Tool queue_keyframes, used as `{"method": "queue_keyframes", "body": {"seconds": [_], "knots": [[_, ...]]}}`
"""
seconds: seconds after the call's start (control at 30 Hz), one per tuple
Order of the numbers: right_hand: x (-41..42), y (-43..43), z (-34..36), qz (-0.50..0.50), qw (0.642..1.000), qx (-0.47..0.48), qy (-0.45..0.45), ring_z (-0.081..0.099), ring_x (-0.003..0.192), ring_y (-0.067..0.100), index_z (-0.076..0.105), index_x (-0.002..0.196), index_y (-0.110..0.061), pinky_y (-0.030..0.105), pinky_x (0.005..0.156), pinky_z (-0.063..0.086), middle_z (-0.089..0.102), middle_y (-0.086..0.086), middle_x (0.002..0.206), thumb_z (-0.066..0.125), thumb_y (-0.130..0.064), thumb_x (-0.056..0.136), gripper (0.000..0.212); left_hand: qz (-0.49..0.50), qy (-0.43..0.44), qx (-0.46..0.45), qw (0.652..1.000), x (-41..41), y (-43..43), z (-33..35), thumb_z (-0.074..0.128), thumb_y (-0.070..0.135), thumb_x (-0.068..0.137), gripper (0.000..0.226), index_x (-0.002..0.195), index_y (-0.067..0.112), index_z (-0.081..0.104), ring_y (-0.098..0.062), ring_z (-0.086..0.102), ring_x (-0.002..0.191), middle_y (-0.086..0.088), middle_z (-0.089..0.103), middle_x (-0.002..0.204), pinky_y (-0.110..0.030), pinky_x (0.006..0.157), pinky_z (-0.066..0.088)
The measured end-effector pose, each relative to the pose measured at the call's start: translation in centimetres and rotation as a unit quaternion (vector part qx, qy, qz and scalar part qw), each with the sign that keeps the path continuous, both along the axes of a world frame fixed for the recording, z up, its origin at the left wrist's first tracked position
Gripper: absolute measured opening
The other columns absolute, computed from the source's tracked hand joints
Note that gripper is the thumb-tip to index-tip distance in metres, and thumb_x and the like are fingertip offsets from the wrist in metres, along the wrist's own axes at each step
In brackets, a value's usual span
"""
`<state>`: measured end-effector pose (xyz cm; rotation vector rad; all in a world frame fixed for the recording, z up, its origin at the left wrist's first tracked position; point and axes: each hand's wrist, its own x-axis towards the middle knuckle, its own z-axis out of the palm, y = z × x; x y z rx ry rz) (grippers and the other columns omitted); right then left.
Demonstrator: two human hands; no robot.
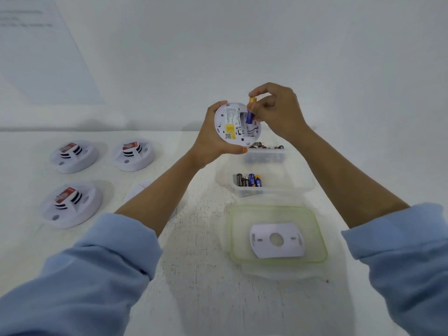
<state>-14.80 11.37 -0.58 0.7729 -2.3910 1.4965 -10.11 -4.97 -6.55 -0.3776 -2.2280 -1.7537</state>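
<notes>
Right hand [278, 112] pinching a battery [249, 115] into a detector [232, 128] cupped in the left hand [211, 139]

From where I stand the risk is a skewed entry: the battery stands nearly upright with its lower end at the open bay; a push at that angle could jam it, or pop it from the fingertips down towards the tub [298, 184]; it could also go in the wrong way round, as I can't read the marks; right thumb and fingers curl round the battery's upper half, gold cap showing above; the left hand grips the detector's rim, back facing up, both raised above the tabletop [194, 275].
</notes>
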Motion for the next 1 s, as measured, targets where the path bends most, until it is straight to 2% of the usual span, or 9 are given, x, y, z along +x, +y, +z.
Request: {"method": "queue_keyframes", "body": {"seconds": [0.17, 0.23, 0.4, 0.53, 0.6, 0.7, 0.77, 0.87, 1.0], "knots": [[1.6, 0.2, 0.0, 0.043, 0.999, -0.027, 0.017, 0.065, 0.061, 0.000, 0.059, 0.090, -0.001, 0.020, 0.062, 0.055, 0.066, 0.002, 0.071, 0.067, 0.000, 0.078, 0.015, -0.007, 0.007, 0.010, 1.000, 0.9, 0.3, 0.8, 0.083, 0.014, 0.040, 0.113, 0.133, -0.003, 0.022, 0.015, 0.052, 0.099, 0.008, 0.041, 0.117, -0.014, 0.078, 0.050], [2.2, 0.6, -0.4, 0.072, 0.997, -0.006, 0.033, 0.066, 0.068, 0.002, 0.060, 0.088, 0.002, 0.019, 0.068, 0.055, 0.067, 0.006, 0.077, 0.066, 0.005, 0.076, 0.014, -0.001, 0.002, 0.013, 1.000, 1.1, 0.3, 0.9, 0.084, 0.009, 0.039, 0.113, 0.133, -0.003, 0.022, 0.015, 0.053, 0.098, 0.009, 0.042, 0.117, -0.013, 0.076, 0.050], [2.9, 1.7, -1.3, 0.117, 0.985, 0.077, 0.096, 0.066, 0.087, 0.027, 0.063, 0.089, -0.001, 0.024, 0.086, 0.053, 0.069, 0.014, 0.093, 0.069, -0.001, 0.077, 0.014, 0.002, -0.007, 0.017, 1.000, 1.6, 0.4, 0.7, 0.077, -0.004, 0.046, 0.104, 0.134, -0.002, 0.023, 0.014, 0.054, 0.096, 0.008, 0.044, 0.116, -0.014, 0.075, 0.051], [3.1, 2.3, -2.0, 0.115, 0.978, 0.139, 0.108, 0.062, 0.101, 0.014, 0.068, 0.101, -0.003, 0.011, 0.084, 0.047, 0.066, 0.011, 0.116, 0.064, -0.006, 0.083, 0.018, -0.006, -0.009, 0.017, 1.000, 1.9, 0.5, 0.9, 0.077, -0.004, 0.048, 0.102, 0.134, 0.000, 0.023, 0.014, 0.054, 0.096, 0.008, 0.044, 0.116, -0.013, 0.074, 0.050], [3.1, 2.4, -2.1, 0.116, 0.979, 0.126, 0.107, 0.061, 0.103, 0.015, 0.070, 0.100, -0.005, 0.005, 0.083, 0.045, 0.066, 0.010, 0.116, 0.064, -0.005, 0.083, 0.018, -0.015, -0.010, 0.009, 1.000, 2.1, 0.6, 0.9, 0.077, -0.004, 0.047, 0.103, 0.134, 0.000, 0.023, 0.015, 0.053, 0.096, 0.007, 0.044, 0.116, -0.012, 0.073, 0.050], [2.7, 2.5, -2.0, 0.102, 0.981, 0.117, 0.114, 0.052, 0.104, 0.017, 0.071, 0.099, -0.012, 0.007, 0.088, 0.035, 0.061, 0.001, 0.114, 0.072, -0.012, 0.076, 0.022, -0.023, -0.018, 0.016, 0.999, 2.3, 0.8, 0.8, 0.077, -0.006, 0.047, 0.103, 0.135, 0.002, 0.023, 0.013, 0.054, 0.095, 0.005, 0.044, 0.116, -0.014, 0.071, 0.051], [2.4, 2.5, -1.6, 0.093, 0.986, 0.118, 0.065, 0.044, 0.111, 0.013, 0.066, 0.107, -0.018, 0.008, 0.090, 0.030, 0.051, -0.003, 0.118, 0.075, -0.016, 0.075, 0.033, -0.022, -0.022, 0.021, 0.999, 2.4, 0.8, 0.9, 0.078, -0.005, 0.047, 0.104, 0.135, 0.004, 0.024, 0.009, 0.055, 0.098, 0.002, 0.044, 0.119, -0.016, 0.072, 0.052], [2.4, 2.5, -0.6, 0.146, 0.982, 0.062, -0.107, 0.053, 0.108, 0.022, 0.053, 0.113, -0.019, 0.025, 0.086, 0.051, 0.052, 0.004, 0.118, 0.072, -0.008, 0.076, 0.043, -0.026, -0.023, 0.027, 0.999, 2.4, 0.9, 1.2, 0.078, -0.004, 0.047, 0.104, 0.135, 0.005, 0.024, -0.001, 0.054, 0.104, -0.004, 0.043, 0.124, -0.017, 0.074, 0.052], [2.3, 2.3, 0.1, 0.152, 0.979, 0.046, -0.125, 0.053, 0.110, 0.028, 0.047, 0.113, -0.015, 0.033, 0.074, 0.058, 0.052, 0.002, 0.109, 0.073, -0.001, 0.074, 0.049, -0.029, -0.015, 0.020, 0.999, 2.0, 1.2, 1.6, 0.079, -0.003, 0.046, 0.104, 0.134, 0.005, 0.026, -0.008, 0.051, 0.108, -0.005, 0.042, 0.124, -0.018, 0.075, 0.052]]}}
